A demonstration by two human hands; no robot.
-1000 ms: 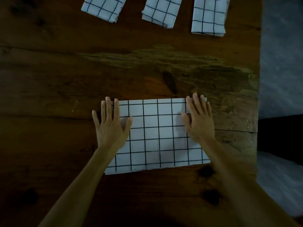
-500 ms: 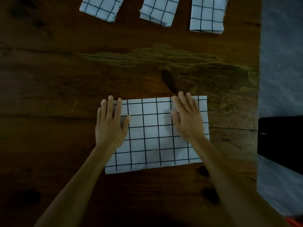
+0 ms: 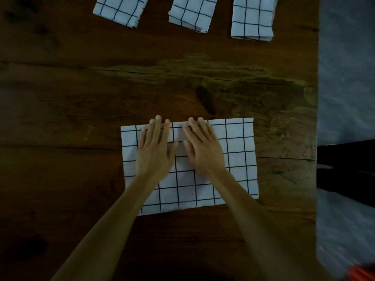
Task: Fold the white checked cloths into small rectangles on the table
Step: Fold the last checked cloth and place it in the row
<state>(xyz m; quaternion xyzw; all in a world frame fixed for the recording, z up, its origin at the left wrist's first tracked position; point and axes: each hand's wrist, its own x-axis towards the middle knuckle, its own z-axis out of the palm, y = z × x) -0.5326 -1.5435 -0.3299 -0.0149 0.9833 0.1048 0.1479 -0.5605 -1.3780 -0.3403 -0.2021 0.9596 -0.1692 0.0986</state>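
Observation:
A white checked cloth (image 3: 235,151), folded into a wide rectangle, lies flat on the dark wooden table (image 3: 60,118) near its front middle. My left hand (image 3: 154,151) presses flat on the cloth's left-centre, fingers straight and reaching its far edge. My right hand (image 3: 203,149) lies flat right beside it on the cloth's middle, fingers straight too. The two thumbs nearly touch. Three smaller folded checked cloths sit in a row at the far edge: left one (image 3: 119,9), middle one (image 3: 192,13), right one (image 3: 252,19).
The table's right edge (image 3: 316,98) runs down the view, with grey floor beyond it. A dark object (image 3: 345,163) stands past that edge. A bit of something red (image 3: 361,273) shows at the bottom right corner.
Both hands slid inward over the cloth from its left and right sides and now lie side by side at its middle. The cloth stays flat in place.

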